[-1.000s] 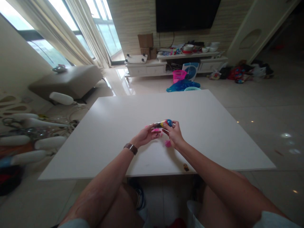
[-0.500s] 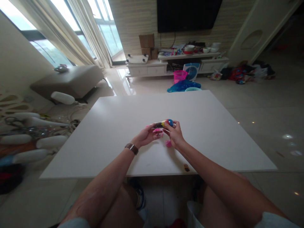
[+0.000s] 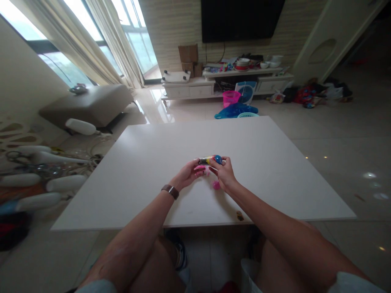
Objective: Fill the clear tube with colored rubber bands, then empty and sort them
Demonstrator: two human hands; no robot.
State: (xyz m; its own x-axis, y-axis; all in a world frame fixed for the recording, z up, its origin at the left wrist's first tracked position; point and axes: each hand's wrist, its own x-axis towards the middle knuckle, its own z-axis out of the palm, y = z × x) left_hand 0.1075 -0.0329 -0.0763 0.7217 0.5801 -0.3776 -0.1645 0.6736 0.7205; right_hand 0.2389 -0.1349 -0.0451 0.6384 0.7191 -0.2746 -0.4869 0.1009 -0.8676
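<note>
Right hand (image 3: 226, 173) first: I have its thumb and fingers closed on the blue, rounded end of a small, shiny tube (image 3: 205, 161) with yellow and red patches. At the tube's dark end, the left hand (image 3: 188, 174) pinches with its fingertips, the lower fingers half open. I see the tube lying nearly level in this two-handed hold, above the middle of the white table (image 3: 152, 150), well in from both side edges.

Under the left fingers I make out a pink piece (image 3: 200, 167), mostly hidden. A pink lump (image 3: 216, 185) sits on the tabletop just beside the right hand, on the side toward the near edge. Close to that near edge, by the right forearm, lies a small yellow-and-dark scrap (image 3: 240, 215), too small for me to identify. A dark watch (image 3: 170, 191) circles the left wrist.

Past the far edge, toward its right corner, I get a blue bag (image 3: 236, 110) and a pale green basket (image 3: 248, 115), with a pink basket (image 3: 231, 97) behind them.
</note>
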